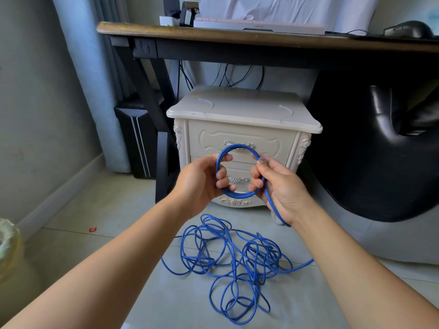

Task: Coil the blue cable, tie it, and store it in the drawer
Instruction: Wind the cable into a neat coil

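A long blue cable (pixel 228 264) lies in a loose tangle on the floor tiles. One end of it forms a single round loop held up in front of a cream nightstand. My left hand (pixel 202 179) grips the loop's left side with curled fingers. My right hand (pixel 280 186) pinches the right side, where the clear plug (pixel 262 160) sits by my thumb, and the cable runs down past my palm to the tangle. Both nightstand drawers, the upper (pixel 240 136) and the lower, are closed; the loop partly covers their metal handles.
The nightstand (pixel 242 110) stands under a dark wooden desk (pixel 213 34) with black legs. A black chair (pixel 380 150) is on the right. A computer tower (pixel 135 138) and curtain are on the left. A bin (pixel 9 245) sits at the lower left.
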Tool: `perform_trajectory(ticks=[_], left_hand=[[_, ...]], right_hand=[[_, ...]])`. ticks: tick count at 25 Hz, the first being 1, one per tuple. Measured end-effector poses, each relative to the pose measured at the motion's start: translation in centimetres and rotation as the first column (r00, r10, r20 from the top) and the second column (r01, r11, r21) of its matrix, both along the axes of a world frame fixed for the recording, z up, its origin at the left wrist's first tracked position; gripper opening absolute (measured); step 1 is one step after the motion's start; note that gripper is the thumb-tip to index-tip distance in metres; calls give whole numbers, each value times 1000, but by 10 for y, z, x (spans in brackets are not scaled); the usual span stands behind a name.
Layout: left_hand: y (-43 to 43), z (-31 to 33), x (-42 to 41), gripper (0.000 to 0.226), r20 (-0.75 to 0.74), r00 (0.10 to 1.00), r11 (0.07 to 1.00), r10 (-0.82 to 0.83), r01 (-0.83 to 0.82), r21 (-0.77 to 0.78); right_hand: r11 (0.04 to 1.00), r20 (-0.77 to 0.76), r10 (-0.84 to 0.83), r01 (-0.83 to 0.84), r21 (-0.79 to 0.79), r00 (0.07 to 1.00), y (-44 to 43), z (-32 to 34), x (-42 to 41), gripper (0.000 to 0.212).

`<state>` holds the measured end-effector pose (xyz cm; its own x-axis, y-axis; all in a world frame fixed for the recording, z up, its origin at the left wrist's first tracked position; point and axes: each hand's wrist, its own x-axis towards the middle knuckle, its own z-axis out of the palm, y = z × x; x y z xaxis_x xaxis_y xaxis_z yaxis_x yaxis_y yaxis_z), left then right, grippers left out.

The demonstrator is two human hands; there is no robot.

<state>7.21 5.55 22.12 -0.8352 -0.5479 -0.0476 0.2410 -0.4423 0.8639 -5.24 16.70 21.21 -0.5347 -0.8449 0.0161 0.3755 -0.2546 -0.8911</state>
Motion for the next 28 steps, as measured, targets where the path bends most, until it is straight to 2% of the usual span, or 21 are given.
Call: perform_trajectory(ticks=[3, 5, 7, 10, 11, 12, 13, 15, 18, 20, 23, 28], left_hand=[[3, 8, 1, 39, 124, 991, 984, -58, 77, -161], [8, 11, -2, 44, 247, 968, 943, -50, 128, -308], [12, 13, -6, 40, 346, 938, 862, 24, 156, -482], [14, 7, -11, 41, 407, 882, 641, 237, 173, -748], [14, 4, -11, 42, 403, 873, 583, 273, 183, -792], [14, 3, -11, 40, 395, 877, 565, 273, 187, -804], [14, 2, -11, 36, 383, 891, 578, 243, 184, -795], [12, 1, -10, 28, 347, 920, 650, 180, 154, -744], [4, 0, -9, 20, 270, 953, 789, 136, 61, -612], [-1, -2, -6, 16, 245, 964, 824, 107, 51, -564], [-2, -3, -1, 14, 238, 967, 800, 89, 72, -596], [0, -2, 1, 15, 195, 960, 627, 200, 28, -778]], right_hand=[[982, -331, -16, 77, 173, 943, -1, -1, 4, 31], [932, -568, 2, 205, 300, 823, -1, -2, 7, 40], [885, -749, 66, 308, 349, 659, 0, 0, 9, 50], [843, -890, 186, 398, 363, 417, 1, 5, 13, 65], [839, -905, 200, 411, 356, 377, 1, 6, 15, 68], [843, -910, 202, 409, 350, 363, 1, 6, 15, 69], [848, -905, 203, 395, 353, 374, 1, 6, 15, 70], [865, -860, 199, 328, 380, 471, 1, 4, 13, 72], [932, -656, 127, 136, 335, 744, 2, 4, 5, 72], [943, -467, 177, -14, 331, 866, 5, 5, -3, 51], [886, -369, 324, -143, 440, 871, 12, 6, -6, 17], [940, -343, 187, -67, 334, 920, 10, 3, -2, 12]])
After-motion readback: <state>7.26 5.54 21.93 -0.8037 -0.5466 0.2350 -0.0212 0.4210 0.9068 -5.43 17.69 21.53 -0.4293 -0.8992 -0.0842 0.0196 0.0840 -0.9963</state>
